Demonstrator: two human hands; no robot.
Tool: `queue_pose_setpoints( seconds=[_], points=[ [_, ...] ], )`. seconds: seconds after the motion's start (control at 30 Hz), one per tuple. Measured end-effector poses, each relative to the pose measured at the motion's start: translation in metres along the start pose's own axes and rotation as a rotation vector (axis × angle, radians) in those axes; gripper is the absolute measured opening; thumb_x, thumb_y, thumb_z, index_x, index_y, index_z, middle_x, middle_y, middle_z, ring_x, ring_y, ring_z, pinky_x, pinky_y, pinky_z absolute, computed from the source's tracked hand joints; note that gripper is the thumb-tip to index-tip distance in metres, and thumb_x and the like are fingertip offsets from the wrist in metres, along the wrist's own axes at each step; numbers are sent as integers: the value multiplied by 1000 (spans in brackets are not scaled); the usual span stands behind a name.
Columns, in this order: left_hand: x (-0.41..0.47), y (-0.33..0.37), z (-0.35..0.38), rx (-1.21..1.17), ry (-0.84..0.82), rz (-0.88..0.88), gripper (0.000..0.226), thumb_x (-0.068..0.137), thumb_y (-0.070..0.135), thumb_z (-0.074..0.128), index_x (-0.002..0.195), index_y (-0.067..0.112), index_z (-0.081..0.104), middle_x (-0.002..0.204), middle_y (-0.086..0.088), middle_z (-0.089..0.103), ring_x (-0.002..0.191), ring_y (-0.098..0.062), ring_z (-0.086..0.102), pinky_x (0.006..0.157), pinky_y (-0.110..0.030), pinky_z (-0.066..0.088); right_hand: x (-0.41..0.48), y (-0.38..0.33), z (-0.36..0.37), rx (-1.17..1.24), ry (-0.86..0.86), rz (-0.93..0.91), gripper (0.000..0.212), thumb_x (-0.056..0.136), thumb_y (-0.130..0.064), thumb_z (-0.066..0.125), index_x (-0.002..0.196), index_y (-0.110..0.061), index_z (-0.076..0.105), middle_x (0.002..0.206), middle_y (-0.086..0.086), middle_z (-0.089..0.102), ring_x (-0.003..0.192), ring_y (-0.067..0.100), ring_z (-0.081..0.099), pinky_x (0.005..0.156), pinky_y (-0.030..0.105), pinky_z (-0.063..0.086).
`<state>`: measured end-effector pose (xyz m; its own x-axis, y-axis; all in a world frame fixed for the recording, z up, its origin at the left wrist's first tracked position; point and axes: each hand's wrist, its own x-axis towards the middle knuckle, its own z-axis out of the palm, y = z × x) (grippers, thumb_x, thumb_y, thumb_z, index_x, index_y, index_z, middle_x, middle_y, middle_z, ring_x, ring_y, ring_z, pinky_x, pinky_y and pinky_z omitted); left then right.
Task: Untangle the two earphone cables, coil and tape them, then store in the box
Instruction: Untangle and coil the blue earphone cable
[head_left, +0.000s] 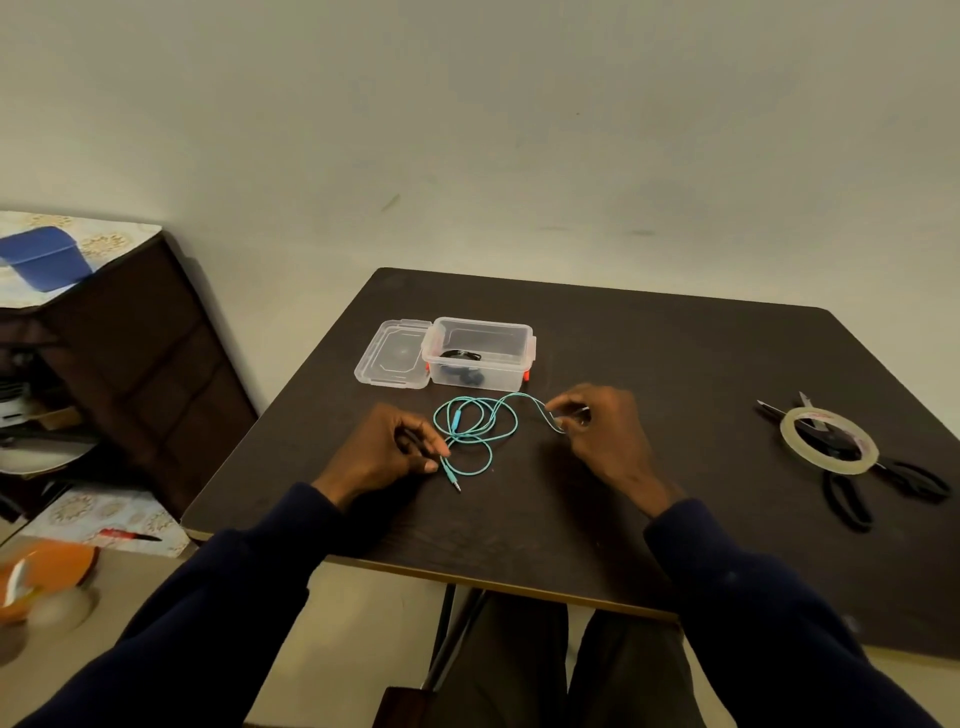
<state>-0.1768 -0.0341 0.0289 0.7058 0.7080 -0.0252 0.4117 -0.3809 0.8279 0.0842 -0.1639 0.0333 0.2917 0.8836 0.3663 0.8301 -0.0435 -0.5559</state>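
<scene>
One teal cable (467, 436) lies looped just in front of the box (498, 378) | your left hand (384, 452) pinches it near its plug | your right hand (602, 421) pinches its other end | dark cable (462, 375) sits inside the box | lid (389, 358) touches the box's left side | tape roll (826, 460) and scissors (834, 441) well right of the box

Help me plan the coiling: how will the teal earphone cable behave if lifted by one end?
Probably floppy: the teal earphone cable lies in loose loops on the table, so it should sag and trail. Likely light, being so thin. Its loops cross, so pulling at the ends pinched by the left hand and right hand may snag.
</scene>
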Motion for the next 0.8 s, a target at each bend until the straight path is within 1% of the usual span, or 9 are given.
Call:
queue_pose_setpoints(
  seconds=[0.03,0.13,0.23,0.3,0.5,0.57,0.63,0.7,0.8],
  points=[
    [-2,-1,2,13,6,5,26,78,-1,80,81,24,78,85,1,77,80,-16,71,74,-27,60,-2,-8,3,42,-6,-7,19,84,-4,75,100,-14,77,100,-1,74,83,1,64,75,5,48],
    [-4,0,5,46,54,19,25,76,2,82,84,25,79,87,4,73,83,-19,68,73,-25,59,-9,-28,13,159,-55,6,15,83,-6,77,93,-16,79,91,-7,74,80,-4,66,74,6,50],
    [-5,-1,7,96,80,60,20,76,8,83,86,24,80,91,8,69,86,-16,66,72,-22,57,-12,-43,22,205,-197,52,13,85,-11,76,95,-19,78,92,-9,74,83,-2,68,75,11,54],
    [-7,-3,8,136,66,139,18,77,10,83,88,25,80,93,8,67,87,-13,64,72,-20,56,-14,-49,28,213,-256,63,13,84,-12,76,96,-18,77,93,-7,75,83,-1,68,76,12,55],
    [-7,-9,11,257,84,311,14,83,11,78,93,20,78,96,10,60,91,-7,60,74,-11,49,-16,-55,37,208,-265,69,14,85,-9,76,95,-18,77,90,-12,71,83,-3,67,73,9,53],
    [-8,-12,15,265,95,355,12,86,10,75,93,20,77,97,9,59,92,-6,58,77,-12,49,-18,-57,39,207,-253,60,15,86,-8,75,96,-19,77,92,-10,72,83,-3,66,73,9,52],
    [-9,-11,21,150,142,339,11,88,11,72,93,20,75,98,8,62,93,-6,59,79,-16,50,-18,-59,40,214,-214,50,19,86,-7,73,101,-18,76,99,-6,73,84,-4,65,74,7,51],
    [-10,1,26,-90,189,272,9,90,10,69,92,17,73,95,5,68,90,-6,64,78,-19,52,-17,-60,38,248,-149,46,27,87,-6,72,111,-19,73,107,-9,70,89,-7,63,75,4,49],
    [-9,26,29,-508,144,238,5,89,6,69,91,10,71,85,-3,70,75,-13,65,73,-27,55,-15,-63,30,361,-108,34,34,89,-11,71,118,-28,69,111,-19,65,98,-12,59,80,2,46]
  ],
)
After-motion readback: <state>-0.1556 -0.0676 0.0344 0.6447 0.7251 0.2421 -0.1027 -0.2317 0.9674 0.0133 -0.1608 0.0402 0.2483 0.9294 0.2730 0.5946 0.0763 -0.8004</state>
